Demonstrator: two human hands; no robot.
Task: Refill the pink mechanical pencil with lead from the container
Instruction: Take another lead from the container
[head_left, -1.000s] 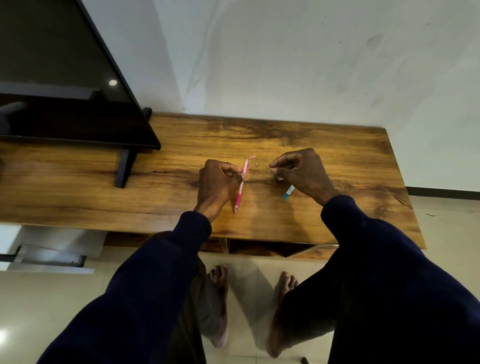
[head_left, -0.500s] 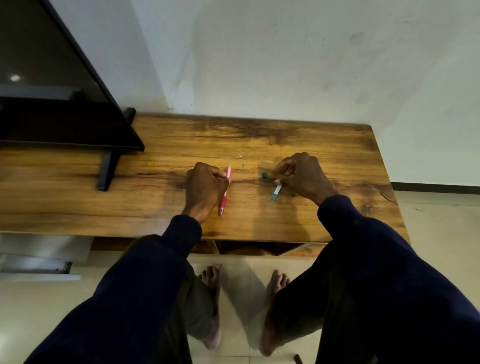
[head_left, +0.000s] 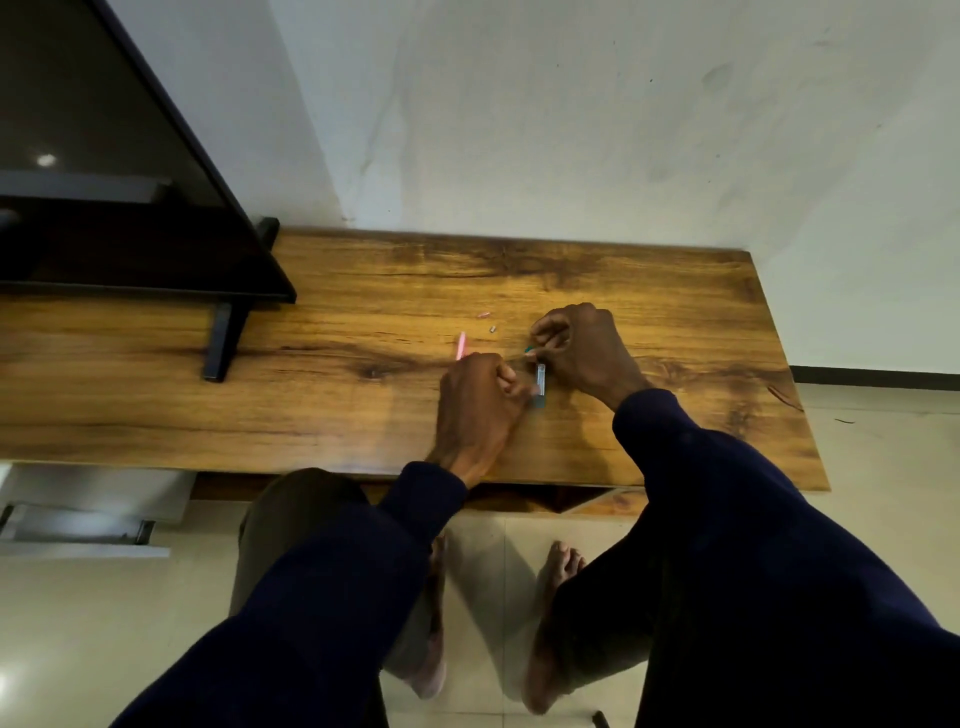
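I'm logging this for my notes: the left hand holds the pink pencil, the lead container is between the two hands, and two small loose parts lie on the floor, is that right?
Not quite. The head view shows the two small loose parts on the wooden table, beyond the hands, not on the floor. The rest stands: the left hand holds the pink pencil, and the lead container is between it and the right hand.

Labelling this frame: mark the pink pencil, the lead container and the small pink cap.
pink pencil (head_left: 460, 345), head view, exposed upper barrel.
lead container (head_left: 540, 382), head view, clear body.
small pink cap (head_left: 483, 315), head view, its middle.
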